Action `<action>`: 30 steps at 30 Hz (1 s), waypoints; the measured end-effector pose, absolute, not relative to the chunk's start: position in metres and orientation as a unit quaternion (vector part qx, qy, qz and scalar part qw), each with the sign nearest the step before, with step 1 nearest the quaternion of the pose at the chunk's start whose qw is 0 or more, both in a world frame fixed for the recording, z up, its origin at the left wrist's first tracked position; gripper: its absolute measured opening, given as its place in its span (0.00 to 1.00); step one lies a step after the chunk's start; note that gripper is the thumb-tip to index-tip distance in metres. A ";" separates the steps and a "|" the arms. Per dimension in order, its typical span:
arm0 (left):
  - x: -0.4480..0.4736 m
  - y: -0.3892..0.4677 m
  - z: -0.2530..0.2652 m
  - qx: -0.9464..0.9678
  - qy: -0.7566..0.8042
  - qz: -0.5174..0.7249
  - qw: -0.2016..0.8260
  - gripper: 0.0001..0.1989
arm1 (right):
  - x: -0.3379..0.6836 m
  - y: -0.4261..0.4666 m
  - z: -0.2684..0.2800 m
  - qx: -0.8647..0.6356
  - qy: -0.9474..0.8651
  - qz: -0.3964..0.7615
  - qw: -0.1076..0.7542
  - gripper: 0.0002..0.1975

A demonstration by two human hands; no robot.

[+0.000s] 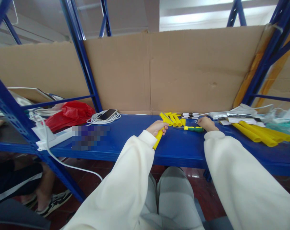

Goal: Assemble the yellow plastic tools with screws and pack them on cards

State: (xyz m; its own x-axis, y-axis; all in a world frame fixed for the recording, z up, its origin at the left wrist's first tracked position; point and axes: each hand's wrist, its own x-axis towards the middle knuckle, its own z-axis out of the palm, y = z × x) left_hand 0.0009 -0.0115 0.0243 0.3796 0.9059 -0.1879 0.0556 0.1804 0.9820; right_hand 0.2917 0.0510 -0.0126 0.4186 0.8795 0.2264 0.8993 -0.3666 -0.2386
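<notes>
My left hand (157,127) is closed around a yellow tube (158,140), which slants down toward the table's front edge. Fingers bent together, my right hand (207,123) is at some small shiny pieces (196,121) on the blue tabletop; whatever it pinches is hidden. Between the hands lies a screwdriver (194,129) with a green and yellow handle. Just behind my left hand, several short yellow tubes (177,120) lie side by side. A stack of small black and white pieces (190,115) rests at the back, near the cardboard.
Long yellow tubes (259,132) and plastic packets (240,116) lie at the right. Leftward are a phone (107,114) on a coiled white cable (94,119), a red bag (70,115) and a white power strip (61,138). Cardboard (183,70) walls the back. Another person sits at far left.
</notes>
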 end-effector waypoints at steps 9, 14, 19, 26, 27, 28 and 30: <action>-0.001 -0.008 0.022 0.537 0.438 0.342 0.635 0.11 | 0.294 0.052 -0.013 -0.810 -0.565 -0.029 0.158 0.12; 0.000 -0.007 0.021 0.533 0.434 0.343 0.640 0.10 | 0.293 0.052 -0.013 -0.810 -0.562 -0.026 0.163 0.11; 0.000 -0.009 0.021 0.542 0.433 0.345 0.633 0.11 | 0.292 0.052 -0.013 -0.807 -0.569 -0.031 0.157 0.12; -0.001 -0.009 0.022 0.531 0.445 0.354 0.629 0.12 | 0.293 0.055 -0.015 -0.804 -0.575 -0.032 0.147 0.13; -0.001 -0.009 0.021 0.529 0.445 0.356 0.629 0.12 | 0.293 0.055 -0.014 -0.806 -0.572 -0.029 0.151 0.13; -0.001 -0.008 0.021 0.526 0.445 0.359 0.629 0.13 | 0.292 0.055 -0.013 -0.806 -0.569 -0.028 0.159 0.13; 0.000 -0.008 0.022 0.524 0.444 0.366 0.628 0.13 | 0.288 0.054 -0.009 -0.795 -0.573 -0.029 0.195 0.13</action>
State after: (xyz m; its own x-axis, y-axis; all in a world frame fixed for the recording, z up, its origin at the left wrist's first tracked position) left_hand -0.0004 -0.0083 0.0215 0.3381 0.9246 -0.1754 0.0056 0.1844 0.9828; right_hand 0.2884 0.0542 -0.0090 0.3412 0.9006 0.2692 0.9232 -0.2672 -0.2764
